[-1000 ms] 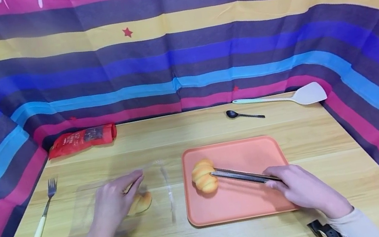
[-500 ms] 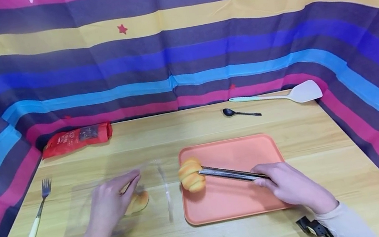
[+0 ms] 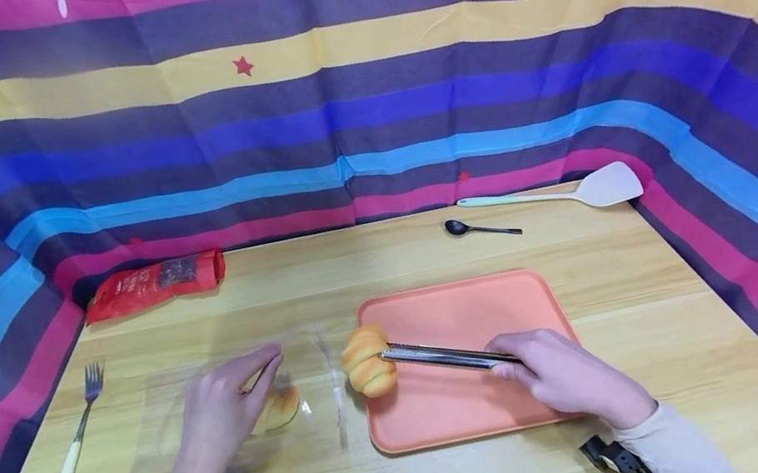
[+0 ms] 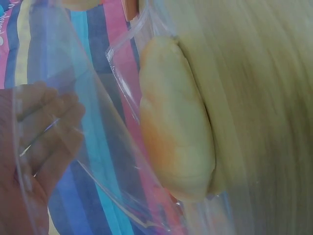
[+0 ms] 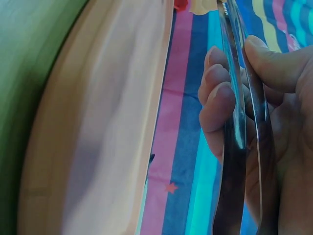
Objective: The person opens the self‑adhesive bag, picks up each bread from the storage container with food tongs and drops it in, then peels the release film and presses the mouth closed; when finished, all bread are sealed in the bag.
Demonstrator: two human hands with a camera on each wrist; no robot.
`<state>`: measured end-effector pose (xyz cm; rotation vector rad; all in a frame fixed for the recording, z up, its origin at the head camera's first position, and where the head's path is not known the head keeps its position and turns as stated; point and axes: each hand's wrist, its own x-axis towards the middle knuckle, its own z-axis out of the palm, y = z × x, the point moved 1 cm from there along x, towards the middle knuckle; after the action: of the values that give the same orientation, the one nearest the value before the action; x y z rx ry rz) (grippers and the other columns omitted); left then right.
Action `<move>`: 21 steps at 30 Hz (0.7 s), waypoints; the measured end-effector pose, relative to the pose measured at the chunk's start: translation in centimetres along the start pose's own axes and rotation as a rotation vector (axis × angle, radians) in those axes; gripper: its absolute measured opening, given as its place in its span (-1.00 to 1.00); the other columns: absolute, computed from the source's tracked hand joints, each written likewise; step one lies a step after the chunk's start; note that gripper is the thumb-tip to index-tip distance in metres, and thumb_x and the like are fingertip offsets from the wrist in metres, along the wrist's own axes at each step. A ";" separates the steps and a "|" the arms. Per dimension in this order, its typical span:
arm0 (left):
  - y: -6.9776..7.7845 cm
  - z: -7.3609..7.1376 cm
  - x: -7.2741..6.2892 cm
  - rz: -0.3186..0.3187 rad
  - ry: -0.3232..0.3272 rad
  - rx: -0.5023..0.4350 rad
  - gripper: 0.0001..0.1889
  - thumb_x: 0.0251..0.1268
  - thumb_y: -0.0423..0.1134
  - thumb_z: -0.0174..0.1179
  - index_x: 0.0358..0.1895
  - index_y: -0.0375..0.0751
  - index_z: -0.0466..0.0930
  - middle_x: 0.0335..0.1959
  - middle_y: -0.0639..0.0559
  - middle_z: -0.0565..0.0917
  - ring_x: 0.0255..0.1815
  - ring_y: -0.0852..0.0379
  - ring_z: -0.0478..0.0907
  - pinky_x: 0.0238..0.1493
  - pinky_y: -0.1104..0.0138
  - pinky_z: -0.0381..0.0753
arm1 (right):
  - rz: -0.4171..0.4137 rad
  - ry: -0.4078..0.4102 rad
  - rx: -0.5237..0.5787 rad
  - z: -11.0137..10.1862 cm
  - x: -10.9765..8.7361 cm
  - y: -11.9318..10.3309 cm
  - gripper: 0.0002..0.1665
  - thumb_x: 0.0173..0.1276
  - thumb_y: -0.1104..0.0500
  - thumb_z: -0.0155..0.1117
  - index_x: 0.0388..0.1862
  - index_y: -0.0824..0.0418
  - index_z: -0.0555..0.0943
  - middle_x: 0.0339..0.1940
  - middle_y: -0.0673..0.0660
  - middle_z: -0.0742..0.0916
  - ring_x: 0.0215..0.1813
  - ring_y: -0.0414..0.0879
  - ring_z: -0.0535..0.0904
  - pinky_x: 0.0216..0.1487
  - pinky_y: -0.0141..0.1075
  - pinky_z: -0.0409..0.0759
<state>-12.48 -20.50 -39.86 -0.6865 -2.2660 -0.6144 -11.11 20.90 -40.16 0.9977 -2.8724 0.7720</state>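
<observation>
My left hand [image 3: 221, 408] pinches the upper film of a clear plastic bag [image 3: 325, 428] lying on the table. Inside the bag is a golden bread roll [image 4: 173, 122], partly hidden by that hand in the head view. My right hand [image 3: 567, 377] grips metal tongs [image 3: 442, 356], thumb on one arm and fingers on the other. The tong tips clasp a ridged, croissant-like bread roll [image 3: 367, 363]. That roll is over the left rim of the pink tray [image 3: 471, 410], close to the bag's right edge.
A fork [image 3: 74, 451] with a white handle lies at the left. A red packet [image 3: 155, 284] is at the back left. A small black spoon [image 3: 480, 228] and a white spatula [image 3: 606, 186] lie at the back right, before a striped cloth.
My right hand has moved left with the tongs, carrying the ridged roll from above the tray to its left rim. My left hand keeps its pinch on the bag.
</observation>
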 end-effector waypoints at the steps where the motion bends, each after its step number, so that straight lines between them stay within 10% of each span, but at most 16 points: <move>1: 0.0 0.0 0.0 0.002 0.000 0.003 -0.80 0.25 -0.19 0.29 -0.20 -0.21 0.79 -0.27 -0.07 0.77 -0.40 -0.07 0.74 -0.49 0.07 0.68 | -0.001 0.000 -0.001 0.1 0.1 -0.1 -0.86 0.47 0.07 0.22 -0.07 0.04 0.64 -0.23 -0.24 0.67 -0.21 -0.32 0.58 -0.15 -0.22 0.63; 13: 0.0 -0.2 0.0 0.000 -0.007 0.043 -0.78 0.01 -0.34 0.43 -0.20 -0.19 0.80 -0.30 -0.06 0.77 -0.50 0.03 0.72 -0.61 0.16 0.64 | -0.057 -0.003 0.021 0.9 1.7 -1.5 -0.86 0.49 0.06 0.18 -0.11 0.05 0.62 -0.29 -0.23 0.64 -0.33 -0.33 0.52 -0.26 -0.28 0.60; 21: -0.2 -0.2 -0.3 -0.024 0.008 0.001 -0.60 0.44 0.04 0.14 -0.19 -0.24 0.79 -0.28 -0.10 0.76 -0.42 -0.08 0.73 -0.55 0.04 0.66 | -0.057 -0.011 0.018 1.7 2.8 -2.7 -0.91 0.48 0.06 0.20 -0.17 0.03 0.60 -0.41 -0.25 0.56 -0.45 -0.32 0.43 -0.37 -0.37 0.51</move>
<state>-12.31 -20.81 -40.00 -0.6564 -2.2703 -0.6268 -11.53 16.63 -40.01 1.0839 -2.8379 0.7925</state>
